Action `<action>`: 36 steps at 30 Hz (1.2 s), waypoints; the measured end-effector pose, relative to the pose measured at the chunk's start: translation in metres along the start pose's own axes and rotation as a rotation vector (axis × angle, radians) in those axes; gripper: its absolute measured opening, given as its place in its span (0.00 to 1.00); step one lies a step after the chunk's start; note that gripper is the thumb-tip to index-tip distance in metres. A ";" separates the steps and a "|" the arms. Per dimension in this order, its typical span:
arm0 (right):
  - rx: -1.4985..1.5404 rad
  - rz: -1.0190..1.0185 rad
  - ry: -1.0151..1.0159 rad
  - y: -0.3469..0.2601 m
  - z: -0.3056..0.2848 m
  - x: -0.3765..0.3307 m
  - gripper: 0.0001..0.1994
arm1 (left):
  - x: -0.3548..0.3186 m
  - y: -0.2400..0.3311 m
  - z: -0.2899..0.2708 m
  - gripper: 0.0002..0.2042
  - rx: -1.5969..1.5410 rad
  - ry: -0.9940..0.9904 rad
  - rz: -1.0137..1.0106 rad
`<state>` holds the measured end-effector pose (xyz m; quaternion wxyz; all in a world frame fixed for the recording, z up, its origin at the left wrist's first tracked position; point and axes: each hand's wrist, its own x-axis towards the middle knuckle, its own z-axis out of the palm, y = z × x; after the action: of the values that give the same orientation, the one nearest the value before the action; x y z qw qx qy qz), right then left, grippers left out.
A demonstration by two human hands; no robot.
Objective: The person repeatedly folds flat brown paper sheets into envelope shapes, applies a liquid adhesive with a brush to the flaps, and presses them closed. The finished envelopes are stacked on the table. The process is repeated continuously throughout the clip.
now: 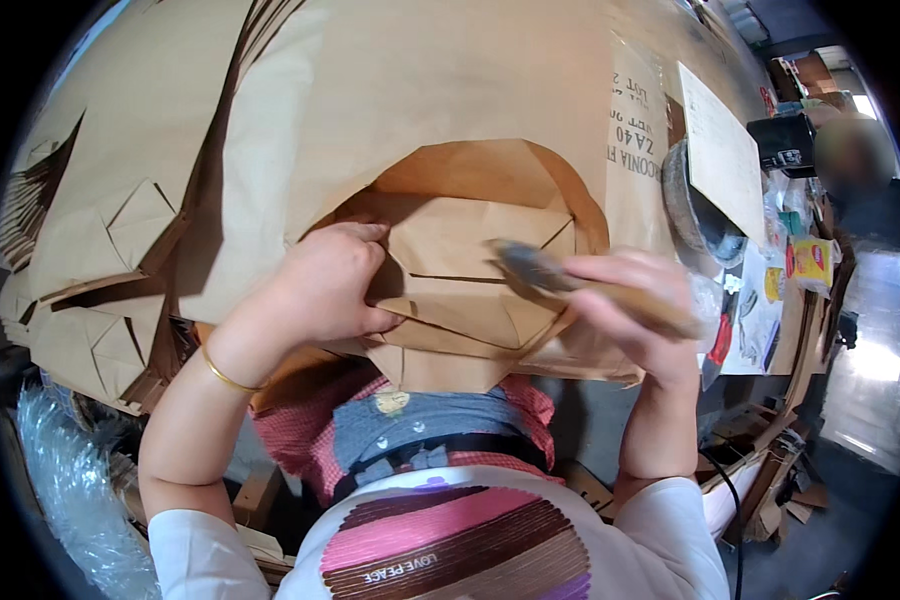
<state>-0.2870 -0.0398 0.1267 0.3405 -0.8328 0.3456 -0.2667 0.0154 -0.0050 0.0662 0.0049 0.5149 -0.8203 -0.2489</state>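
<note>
A large brown paper bag (450,70) lies flat in front of me, with its near end folded open into a wide pocket. My left hand (330,275) grips the left side of that folded end. Its fingers reach inside the opening and its thumb presses on the near flap (460,325). A brush (535,270) with a wooden handle and dark bristles is in my right hand (640,300). The bristle end, blurred by motion, points left over the opened folds; I cannot tell whether it touches the paper.
Stacked folded paper bags (120,240) lie to the left. On the right, a grey basin (680,190) has a pale board (720,150) across it. Beyond are a red-handled tool (721,340), a yellow packet (813,262) and a blurred person (855,155). Clear plastic (75,490) hangs lower left.
</note>
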 end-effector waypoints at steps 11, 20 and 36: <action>-0.073 0.033 -0.128 0.029 0.030 0.033 0.08 | -0.001 0.004 0.000 0.16 -0.161 0.016 0.002; 0.317 0.498 0.310 0.007 0.064 0.000 0.03 | 0.032 -0.002 0.035 0.03 -0.135 0.399 -0.255; -0.331 0.509 0.286 0.021 0.051 -0.023 0.07 | 0.055 0.000 0.017 0.07 -0.051 0.337 -0.408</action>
<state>-0.2750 -0.0137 0.0735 0.2042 -0.7177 0.6256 -0.2275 -0.0153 -0.0449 0.0374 0.1039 0.7037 -0.6805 -0.1762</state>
